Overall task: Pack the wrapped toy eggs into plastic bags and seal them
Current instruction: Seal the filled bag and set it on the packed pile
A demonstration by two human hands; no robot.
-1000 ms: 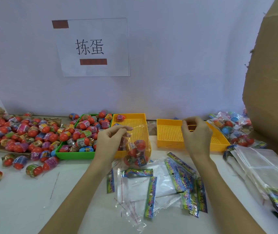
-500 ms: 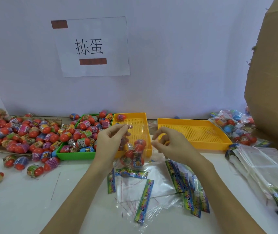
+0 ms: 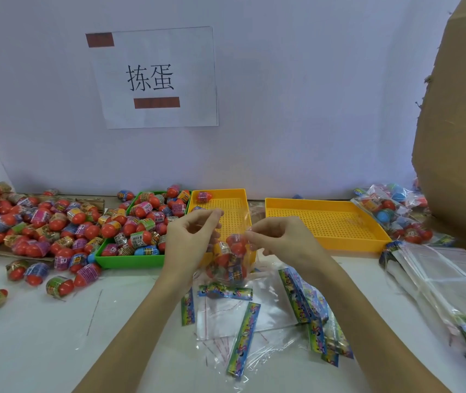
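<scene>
Held up over the desk (image 3: 42,350), just in front of the left yellow tray (image 3: 234,211): a clear plastic bag (image 3: 230,259) with several wrapped toy eggs (image 3: 233,246) sunk to its bottom. Pinched at the mouth from both sides, the left hand (image 3: 189,242) clamped on the left corner with thumb and fingertips, the right hand (image 3: 280,242) clamped on the right corner, fingers curled in. Kept upright that way so the eggs stay down by their own weight and the opening is stretched taut and flat between the two pinches, probably ready for the adhesive flap to be folded over. Sealing apparently in hand, not yet done; whether the flap is already stuck cannot be told through the clear film.

Laid within reach below: loose empty bags with printed header strips (image 3: 243,333), spread flat on the desk. Stacked to the right, a thick pile of bags (image 3: 447,290), beside a cardboard box (image 3: 464,137). Further back right, finished packs of eggs (image 3: 390,211) heaped next to the second yellow tray (image 3: 325,225), presumably the drop-off side. Supply kept on the left: a green tray (image 3: 129,259) full of eggs and a loose heap (image 3: 27,222) beyond it, one egg alone in the left yellow tray.
</scene>
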